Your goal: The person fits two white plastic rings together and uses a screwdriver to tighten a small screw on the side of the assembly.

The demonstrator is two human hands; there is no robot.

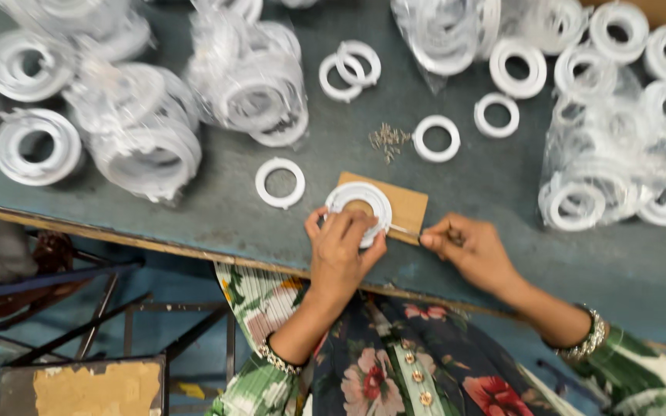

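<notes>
Left hand (pixel 341 245) presses a white ring (pixel 358 206) flat on a brown board (pixel 404 206), steadying it; right hand (pixel 465 245), at its three o'clock, pinches a thin tool (pixel 405 229) toward its rim; loose screws (pixel 388 140) lie at twelve o'clock on the tabletop (pixel 487 192).

This looks like a small assembly workshop doing piecework by hand. A worn blue-grey tabletop (pixel 217 192) with a chipped wooden edge fills most of the frame. Across its upper part lie many identical white plastic rings (pixel 280 182), some loose near the centre, others packed in clear plastic bags (pixel 252 85) at the upper left, upper middle and right. A little heap of tiny metal screws or pins (pixel 388 139) sits loose on the tabletop at upper centre, and a brown cardboard scrap (pixel 406 204) serves as a work pad in the middle. At lower left, bare metal frames (pixel 117 316) and a battered board (pixel 94 389) stand on a blue floor.
</notes>
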